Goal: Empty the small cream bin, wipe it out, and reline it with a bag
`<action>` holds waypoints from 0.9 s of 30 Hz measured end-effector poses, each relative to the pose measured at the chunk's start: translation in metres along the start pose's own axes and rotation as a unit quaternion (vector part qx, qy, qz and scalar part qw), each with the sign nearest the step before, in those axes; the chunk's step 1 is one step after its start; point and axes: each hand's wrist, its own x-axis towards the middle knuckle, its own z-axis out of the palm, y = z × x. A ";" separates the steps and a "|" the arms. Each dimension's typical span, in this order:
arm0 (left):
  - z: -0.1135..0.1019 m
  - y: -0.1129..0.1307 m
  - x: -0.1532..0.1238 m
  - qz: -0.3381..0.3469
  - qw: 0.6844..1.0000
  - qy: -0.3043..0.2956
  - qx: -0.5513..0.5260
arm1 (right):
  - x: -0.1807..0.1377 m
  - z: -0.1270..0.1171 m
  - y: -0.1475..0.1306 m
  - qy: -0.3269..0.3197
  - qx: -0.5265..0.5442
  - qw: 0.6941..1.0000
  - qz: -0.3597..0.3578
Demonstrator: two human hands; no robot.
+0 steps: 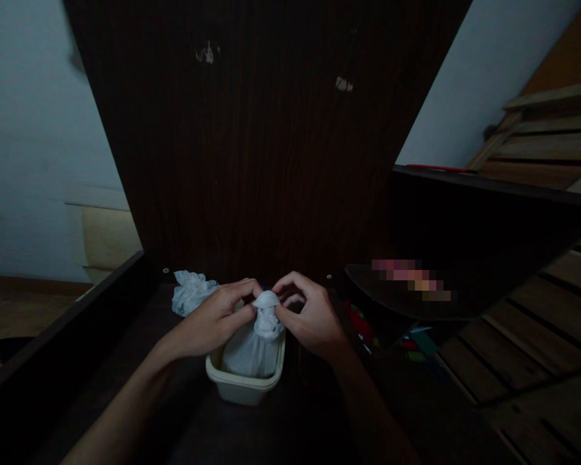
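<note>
A white plastic bag (256, 345) sits inside a small cream tub (244, 386) on a dark surface. Its top is gathered into a twisted neck and knob. My left hand (217, 320) pinches the neck from the left, fingers closed on it. From the right, my right hand (307, 316) has its fingers curled and closed round the same gathered top. Both hands meet just above the tub.
A crumpled white bag (191, 292) lies behind my left hand. A tall dark wooden panel (266, 142) stands straight ahead. Dark side boards (62, 342) flank the surface. Colourful small items (392, 339) and wooden slats (532, 323) are on the right.
</note>
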 end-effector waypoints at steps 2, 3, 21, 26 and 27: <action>0.001 -0.002 0.001 -0.016 1.000 0.005 -0.018 | 0.001 -0.001 0.001 0.013 -0.016 1.000 0.009; 0.001 -0.002 0.001 -0.026 0.999 0.007 -0.026 | 0.002 -0.002 0.001 0.016 -0.022 1.000 0.012; 0.013 -0.002 0.000 -0.077 0.976 -0.005 -0.203 | 0.004 -0.005 0.008 -0.001 -0.048 0.998 0.028; 0.012 -0.002 -0.001 -0.034 0.992 0.019 -0.118 | 0.004 -0.013 0.007 -0.043 0.013 0.997 0.062; 0.011 -0.001 -0.001 -0.026 0.995 0.022 -0.098 | 0.004 -0.015 0.006 -0.052 0.028 0.996 0.068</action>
